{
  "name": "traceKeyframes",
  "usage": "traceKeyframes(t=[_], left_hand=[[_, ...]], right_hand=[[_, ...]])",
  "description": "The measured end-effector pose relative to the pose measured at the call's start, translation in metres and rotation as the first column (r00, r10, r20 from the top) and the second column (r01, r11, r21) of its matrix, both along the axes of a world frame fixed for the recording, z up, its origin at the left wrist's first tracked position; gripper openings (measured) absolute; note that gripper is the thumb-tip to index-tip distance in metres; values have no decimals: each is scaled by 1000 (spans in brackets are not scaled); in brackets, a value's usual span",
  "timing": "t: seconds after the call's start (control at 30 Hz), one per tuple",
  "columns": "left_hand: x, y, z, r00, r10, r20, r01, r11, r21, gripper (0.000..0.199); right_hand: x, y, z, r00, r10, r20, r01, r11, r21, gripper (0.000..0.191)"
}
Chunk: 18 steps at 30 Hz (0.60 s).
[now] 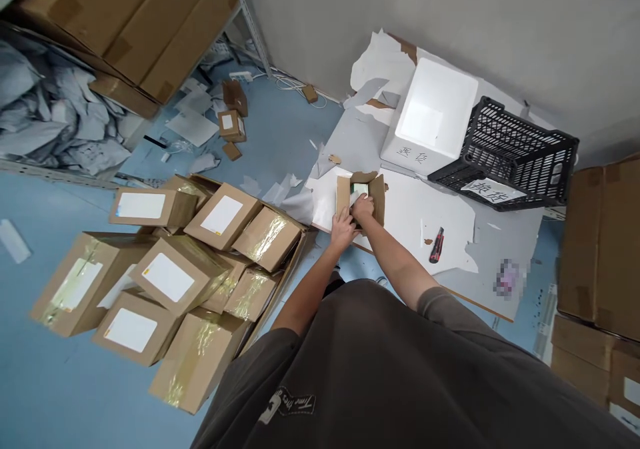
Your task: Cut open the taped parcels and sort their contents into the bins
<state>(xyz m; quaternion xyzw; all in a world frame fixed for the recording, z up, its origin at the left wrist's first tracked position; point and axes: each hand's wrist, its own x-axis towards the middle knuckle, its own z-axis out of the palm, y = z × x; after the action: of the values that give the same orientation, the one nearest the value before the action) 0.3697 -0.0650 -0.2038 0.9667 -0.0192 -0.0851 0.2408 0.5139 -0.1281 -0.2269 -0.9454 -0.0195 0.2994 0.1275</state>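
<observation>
A small opened cardboard box (377, 202) stands at the table's near left edge, its flaps raised. Inside it shows a white and green item (361, 187), partly covered. My left hand (343, 229) grips the near left side of this box, fingers bent over its edge. Over the box opening is my right hand (363, 207), fingers curled down inside by the white and green item; the fingertips are hidden, so what they hold cannot be made out. To the right lies a red and black utility knife (437, 245) on white sheeting.
Behind the box stand a white foam bin (431, 112) and a black plastic crate (525, 152). Taped cartons (167, 275) are heaped at left on the blue floor. Large boxes (600, 249) stack at right. A shelf (65, 175) holds grey bags.
</observation>
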Motion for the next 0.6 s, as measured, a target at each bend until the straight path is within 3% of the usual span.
traceKeyframes(t=[0.2, 0.37, 0.5, 0.6], left_hand=[[1, 3, -1, 1000, -9, 7, 9, 999, -46, 11], [2, 4, -2, 1000, 6, 0, -6, 999, -42, 9], [6, 9, -3, 999, -31, -26, 30, 999, -38, 9], [12, 16, -1, 997, -30, -73, 29, 999, -16, 12]], right_hand=[[9, 4, -1, 997, -78, -29, 73, 988, -138, 111], [13, 8, 6, 997, 2, -83, -14, 989, -148, 93], [9, 7, 15, 991, -88, -102, 76, 990, -120, 106], [5, 2, 28, 988, -138, -70, 134, 989, -56, 102]])
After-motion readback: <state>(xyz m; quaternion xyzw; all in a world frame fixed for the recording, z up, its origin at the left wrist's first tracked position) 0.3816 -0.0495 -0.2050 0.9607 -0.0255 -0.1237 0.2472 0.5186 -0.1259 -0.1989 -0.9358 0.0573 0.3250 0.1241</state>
